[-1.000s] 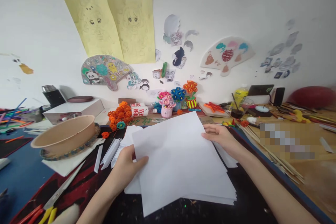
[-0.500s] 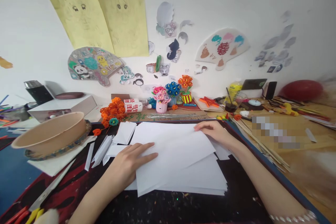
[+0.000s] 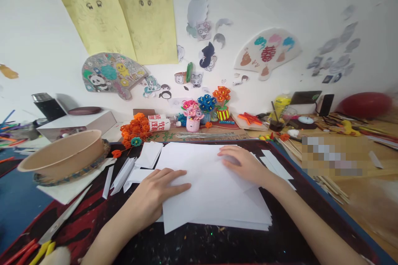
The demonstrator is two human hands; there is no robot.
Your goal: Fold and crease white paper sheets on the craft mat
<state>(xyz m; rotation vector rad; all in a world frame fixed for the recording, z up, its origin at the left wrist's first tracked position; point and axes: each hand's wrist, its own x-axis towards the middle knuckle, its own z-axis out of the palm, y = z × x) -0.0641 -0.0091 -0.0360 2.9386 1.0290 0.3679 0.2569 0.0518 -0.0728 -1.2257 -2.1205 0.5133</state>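
A white paper sheet (image 3: 199, 188) lies slightly turned on top of a stack of white paper (image 3: 245, 215) on the dark mat. My left hand (image 3: 163, 188) rests on the sheet's left side, fingers stretched out and apart. On its upper right part lies my right hand (image 3: 244, 163), the thumb spread away from the lightly curved fingers; they touch the paper without an evident grip. The sheet's right corner is hidden by my right hand and wrist. Beside my left hand are folded white paper pieces (image 3: 123, 176). White paper strips (image 3: 278, 165) lie beyond my right hand.
A beige basin (image 3: 62, 151) stands at the left, above scissors (image 3: 60, 223) with red and yellow handles. Orange craft flowers (image 3: 135, 128), a bottle (image 3: 160, 123) and small flower pots (image 3: 192, 123) line the back. Wooden sticks (image 3: 331, 188) and a drink cup (image 3: 276, 124) are at the right.
My right hand has slid left and inward from the sheet's top right edge onto its surface, its thumb now spread. More of the strips on the right shows. My left hand stays nearly in place.
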